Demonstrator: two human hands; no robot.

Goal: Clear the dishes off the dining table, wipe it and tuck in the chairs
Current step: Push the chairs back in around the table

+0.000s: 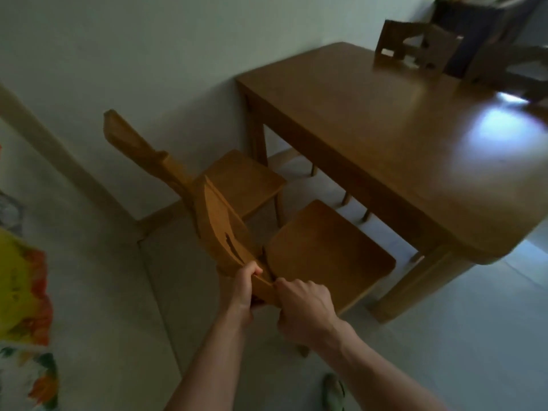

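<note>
Both hands clench the top rail of the near chair, the left hand wrapped over its end and the right hand just beside it. Its seat lies ahead and right of them, between the hands and the bench, fully out from under the long edge (no dishes show on top). A push that way should tuck it in. The second chair also stands out.
</note>
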